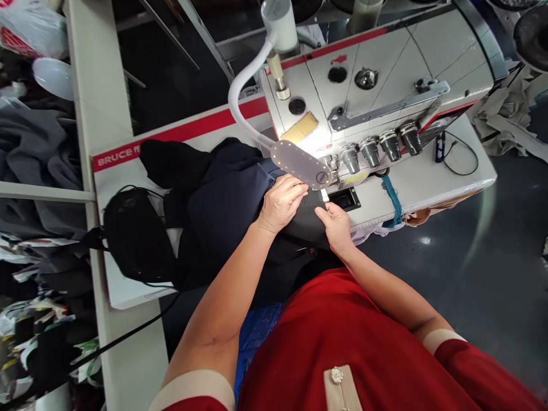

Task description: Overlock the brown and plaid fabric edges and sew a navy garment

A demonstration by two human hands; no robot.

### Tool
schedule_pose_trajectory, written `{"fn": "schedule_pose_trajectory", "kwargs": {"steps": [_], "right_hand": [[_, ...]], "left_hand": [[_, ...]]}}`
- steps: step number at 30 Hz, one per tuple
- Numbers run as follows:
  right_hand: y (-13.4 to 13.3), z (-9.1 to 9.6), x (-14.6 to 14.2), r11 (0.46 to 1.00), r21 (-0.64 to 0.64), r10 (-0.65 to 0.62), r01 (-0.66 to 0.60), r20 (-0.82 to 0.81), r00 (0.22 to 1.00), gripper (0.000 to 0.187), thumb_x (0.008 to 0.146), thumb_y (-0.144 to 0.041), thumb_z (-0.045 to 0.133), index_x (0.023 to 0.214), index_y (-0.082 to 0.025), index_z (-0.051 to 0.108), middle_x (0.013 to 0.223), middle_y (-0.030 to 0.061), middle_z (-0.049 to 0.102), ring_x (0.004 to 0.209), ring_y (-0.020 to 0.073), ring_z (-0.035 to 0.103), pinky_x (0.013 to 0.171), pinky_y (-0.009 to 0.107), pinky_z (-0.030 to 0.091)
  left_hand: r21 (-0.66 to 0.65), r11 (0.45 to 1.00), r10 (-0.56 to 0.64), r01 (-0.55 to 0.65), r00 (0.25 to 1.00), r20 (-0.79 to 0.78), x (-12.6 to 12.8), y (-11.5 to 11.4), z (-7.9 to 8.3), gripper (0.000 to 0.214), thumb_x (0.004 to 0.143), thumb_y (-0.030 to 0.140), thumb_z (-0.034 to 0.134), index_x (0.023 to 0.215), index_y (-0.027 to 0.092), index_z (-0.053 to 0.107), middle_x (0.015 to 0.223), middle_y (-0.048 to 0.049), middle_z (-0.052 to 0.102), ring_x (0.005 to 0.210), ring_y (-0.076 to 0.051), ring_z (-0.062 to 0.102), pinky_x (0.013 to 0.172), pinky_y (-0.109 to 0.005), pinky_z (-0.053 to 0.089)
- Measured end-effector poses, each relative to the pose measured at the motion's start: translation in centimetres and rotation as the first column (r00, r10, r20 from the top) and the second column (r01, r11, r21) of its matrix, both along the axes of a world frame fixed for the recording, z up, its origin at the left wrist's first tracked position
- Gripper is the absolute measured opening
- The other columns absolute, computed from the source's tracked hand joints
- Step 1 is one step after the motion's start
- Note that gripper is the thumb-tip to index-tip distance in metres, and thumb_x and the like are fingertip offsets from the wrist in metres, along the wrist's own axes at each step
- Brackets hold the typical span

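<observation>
A dark piece of fabric (pixel 305 216) lies at the front of the sewing machine (pixel 385 85), close to its needle area. My left hand (pixel 283 201) is closed on the fabric's upper part, its fingers bent beside the lamp head. On the right edge of the same cloth, my right hand (pixel 336 224) pinches with thumb and fingers. A small white piece (pixel 324 195) shows between the two hands at the machine. The lamp head (pixel 302 165) hides the needle and presser foot. More navy and black cloth (pixel 226 200) is heaped to the left.
A black bag-like item (pixel 139 234) with a cord sits on the table's left end. Thread tension knobs (pixel 370 153) line the machine front. A teal strip (pixel 391 200) hangs over the table edge. At far left, shelving (pixel 100 74) borders piles of cloth.
</observation>
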State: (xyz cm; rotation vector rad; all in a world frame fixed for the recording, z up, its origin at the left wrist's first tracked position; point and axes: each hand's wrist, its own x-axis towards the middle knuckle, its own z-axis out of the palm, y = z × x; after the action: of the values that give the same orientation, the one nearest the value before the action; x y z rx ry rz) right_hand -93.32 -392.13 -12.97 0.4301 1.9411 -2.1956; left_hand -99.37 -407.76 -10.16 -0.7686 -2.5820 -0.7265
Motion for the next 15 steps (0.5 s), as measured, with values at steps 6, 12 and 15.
{"fn": "schedule_pose_trajectory", "kwargs": {"steps": [6,12,15], "right_hand": [[0.00,0.04,-0.02,0.999,0.047,0.001,-0.001,-0.010,1.000,0.027,0.077,-0.045,0.060,0.075,-0.018,0.059,0.064,-0.0030,0.052,0.061,0.0113,0.043,0.058,0.023,0.039],[-0.04,0.02,-0.03,1.000,0.009,-0.003,0.003,0.003,1.000,0.027,0.077,-0.045,0.061,0.076,-0.018,0.059,0.066,-0.0026,0.054,0.063,0.0119,0.046,0.061,0.023,0.041],[-0.03,0.17,-0.01,1.000,-0.010,-0.002,0.002,-0.002,1.000,0.026,0.077,-0.044,0.061,0.077,-0.018,0.059,0.066,-0.0027,0.054,0.062,0.0114,0.046,0.060,0.023,0.040]], "left_hand": [[0.000,1.000,0.002,-0.002,1.000,0.012,-0.13,0.07,0.04,0.016,0.088,0.026,0.054,0.092,0.019,0.068,0.094,-0.0035,0.068,0.093,-0.016,0.063,0.088,-0.031,0.051],[0.012,1.000,0.004,-0.004,1.000,0.009,-0.15,0.07,0.01,0.016,0.088,0.026,0.054,0.092,0.019,0.068,0.094,-0.0031,0.068,0.091,-0.015,0.063,0.088,-0.030,0.051],[0.006,1.000,0.005,-0.005,1.000,0.018,-0.14,0.12,0.11,0.016,0.088,0.026,0.053,0.092,0.019,0.068,0.095,-0.0033,0.067,0.094,-0.016,0.063,0.089,-0.031,0.051]]}}
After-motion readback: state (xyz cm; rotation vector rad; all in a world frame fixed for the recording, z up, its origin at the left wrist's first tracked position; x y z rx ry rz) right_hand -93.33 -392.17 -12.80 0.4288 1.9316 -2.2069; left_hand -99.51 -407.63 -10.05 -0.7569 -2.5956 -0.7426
